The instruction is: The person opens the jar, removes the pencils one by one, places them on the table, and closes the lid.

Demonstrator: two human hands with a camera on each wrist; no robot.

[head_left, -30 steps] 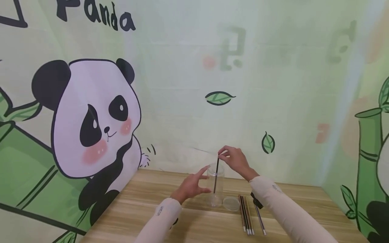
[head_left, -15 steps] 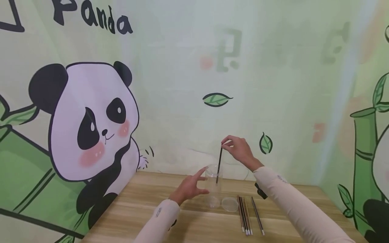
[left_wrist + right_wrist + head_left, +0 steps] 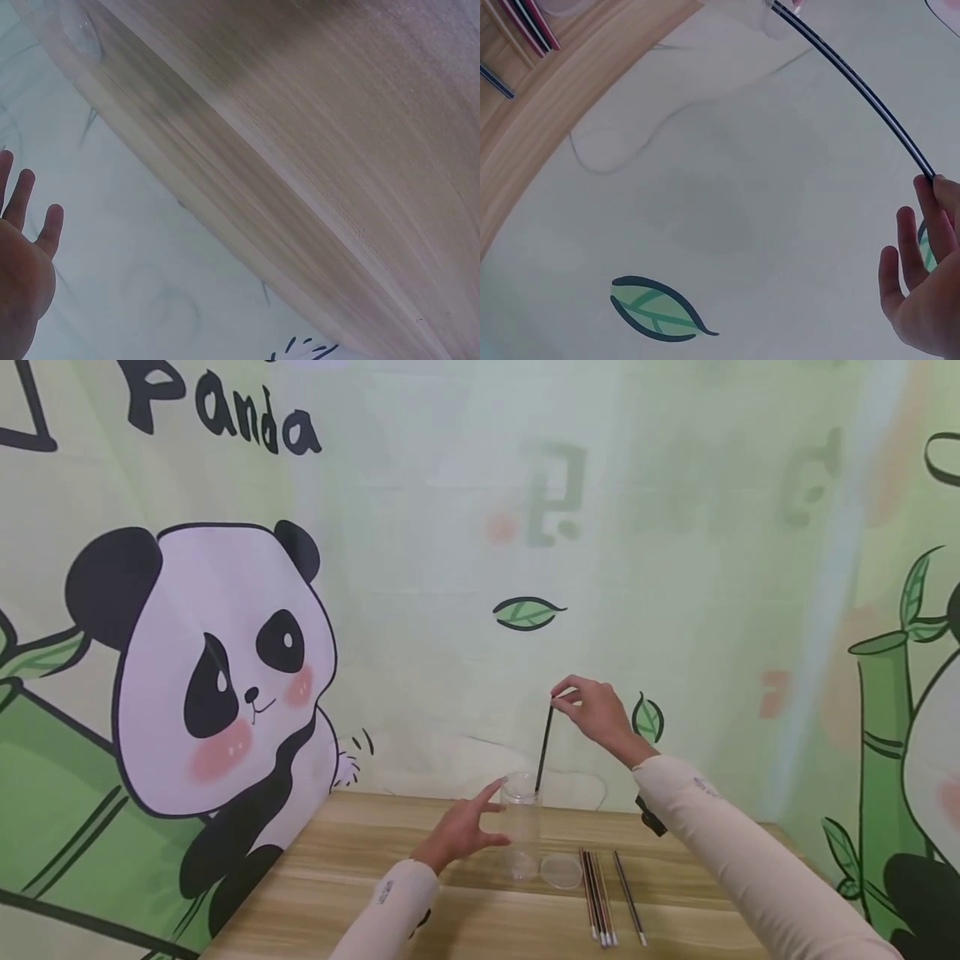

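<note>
My right hand (image 3: pixel 596 714) pinches a dark pencil (image 3: pixel 546 745) by its top end, and the pencil slants down to the mouth of a clear jar (image 3: pixel 522 839). Its lower tip is level with the jar's rim. In the right wrist view, the striped shaft of the pencil runs from thumb and finger towards the jar. Beside the jar's left side, my left hand (image 3: pixel 461 828) has its fingers spread, their tips at the jar's wall. The left wrist view shows those fingers (image 3: pixel 51 229) fairly straight; whether they touch the jar cannot be told.
A round clear lid (image 3: pixel 561 871) lies on the wooden table (image 3: pixel 360 868), just right of the jar. Several pencils (image 3: pixel 597 902) lie bunched beside it, with a single dark pencil (image 3: pixel 630 897) apart on the right. A printed panda backdrop (image 3: pixel 420 677) hangs behind the table.
My right hand has risen and shifted right, drawing the pencil up from deep inside the jar to its rim. My left hand keeps its place beside the jar. The head view has shifted slightly.
</note>
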